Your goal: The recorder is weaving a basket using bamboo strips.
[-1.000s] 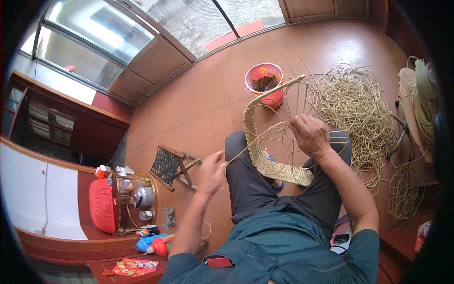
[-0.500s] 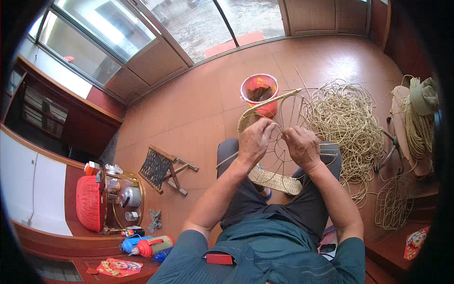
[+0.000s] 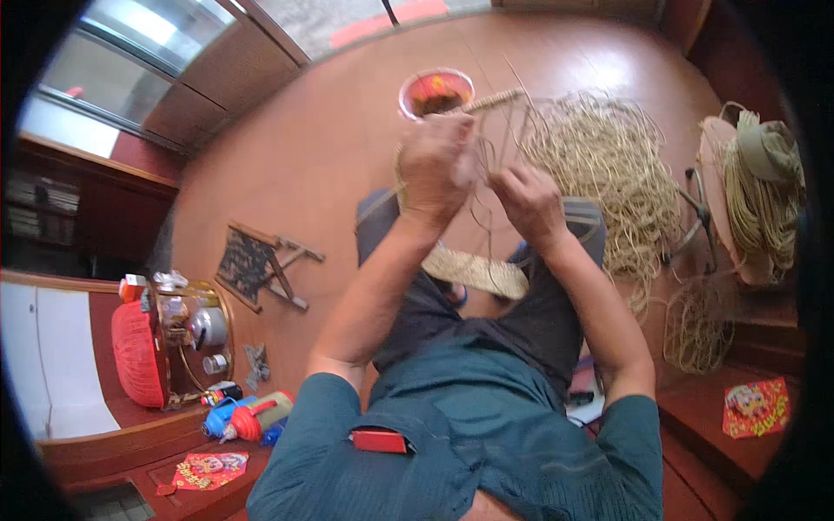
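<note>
A round wire frame, partly woven with straw-coloured cord, rests over my lap; its near woven band [image 3: 473, 271] lies across my knees and its far woven rim [image 3: 502, 99] shows beyond my hands. My left hand [image 3: 434, 169] is raised over the left side of the frame, closed and smeared by motion, so what its fingers grip is hidden. Lower and to the right, my right hand [image 3: 532, 204] pinches a thin straw cord [image 3: 488, 161] over the frame's middle. Thin strands hang down between the two hands.
A red bucket [image 3: 437, 87] stands beyond the frame. On the right lie a large tangle of straw cord [image 3: 599, 165] and a coiled bundle [image 3: 763, 200] on a seat, with a wire frame [image 3: 698, 326] nearby. A folding stool [image 3: 258, 265], rack [image 3: 187, 347] and flasks [image 3: 256, 415] are at left.
My left hand has risen up and leftward, away from the right hand, which has shifted up a little. The whole view has tilted, bringing the room's things higher and to the left.
</note>
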`<state>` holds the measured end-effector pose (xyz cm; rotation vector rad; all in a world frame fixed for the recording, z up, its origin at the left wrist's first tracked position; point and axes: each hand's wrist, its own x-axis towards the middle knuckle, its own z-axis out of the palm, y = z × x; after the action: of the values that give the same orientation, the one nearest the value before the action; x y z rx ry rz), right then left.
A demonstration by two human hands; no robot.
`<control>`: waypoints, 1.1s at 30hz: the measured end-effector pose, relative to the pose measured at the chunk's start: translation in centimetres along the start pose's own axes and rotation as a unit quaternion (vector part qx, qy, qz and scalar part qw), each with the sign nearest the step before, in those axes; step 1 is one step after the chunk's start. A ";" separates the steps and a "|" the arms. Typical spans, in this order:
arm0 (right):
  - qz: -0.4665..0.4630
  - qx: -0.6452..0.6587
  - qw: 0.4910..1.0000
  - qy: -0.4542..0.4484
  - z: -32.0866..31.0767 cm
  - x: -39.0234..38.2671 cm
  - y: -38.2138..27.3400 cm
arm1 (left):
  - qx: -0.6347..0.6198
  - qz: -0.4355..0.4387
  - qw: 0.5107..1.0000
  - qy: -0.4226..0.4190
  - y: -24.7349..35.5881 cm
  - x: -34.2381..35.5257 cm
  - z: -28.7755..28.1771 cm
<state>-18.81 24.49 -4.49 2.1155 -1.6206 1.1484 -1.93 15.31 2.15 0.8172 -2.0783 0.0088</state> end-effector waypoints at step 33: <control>0.038 0.038 0.997 -0.050 -0.6 0.5 0.0 | -0.044 -0.193 0.951 -0.239 2.2 -6.7 2.2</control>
<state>-19.01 24.49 -3.69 2.2095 -1.7406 1.1621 -2.09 20.06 -3.52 1.2515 -2.2989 -0.5393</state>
